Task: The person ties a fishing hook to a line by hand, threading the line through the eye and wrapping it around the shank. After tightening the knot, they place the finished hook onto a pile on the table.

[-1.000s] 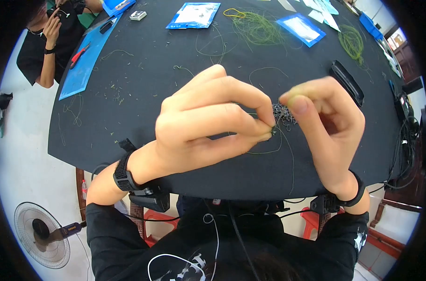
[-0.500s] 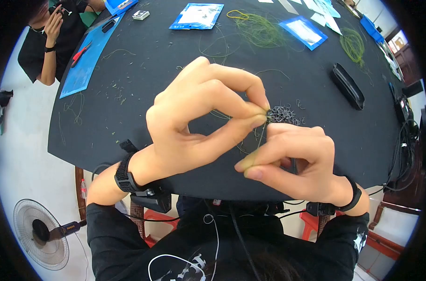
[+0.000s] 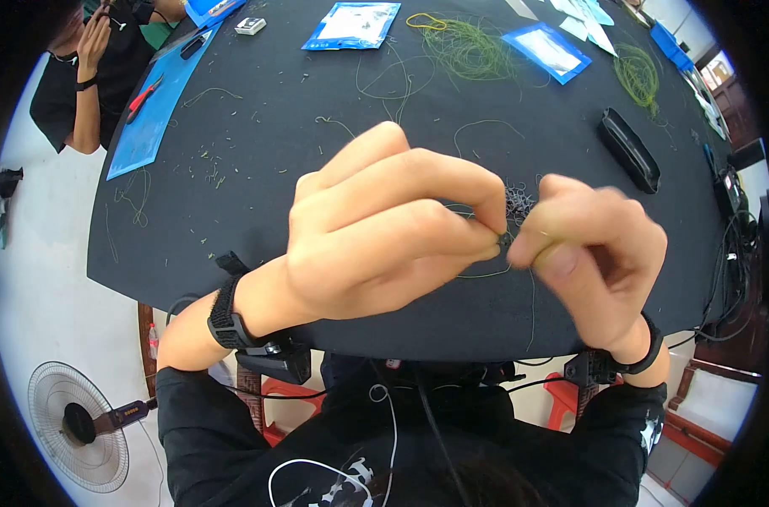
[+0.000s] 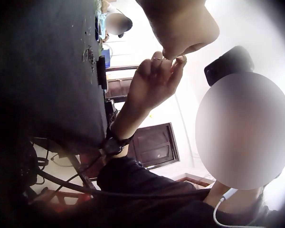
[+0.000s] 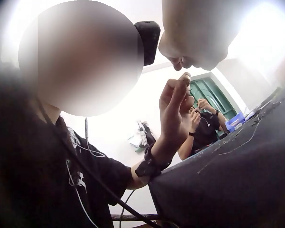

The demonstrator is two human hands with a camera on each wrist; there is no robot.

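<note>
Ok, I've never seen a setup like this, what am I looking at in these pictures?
There's no machine, just a person's left hand and right hand, both bare. The picture looking down on the black table is taken from the head; the other two come from the wrists. On the table lie a pile of small dark curled pieces, a coil of green line, blue packets and a black tray. The left hand pinches a small dark thing, too tiny to name; blur hides whether the right hand holds anything.

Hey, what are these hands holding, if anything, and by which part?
The left hand appears to pinch a thin green line, but exactly where along it is hidden. Whether the blurred right hand holds anything cannot be told.
</note>
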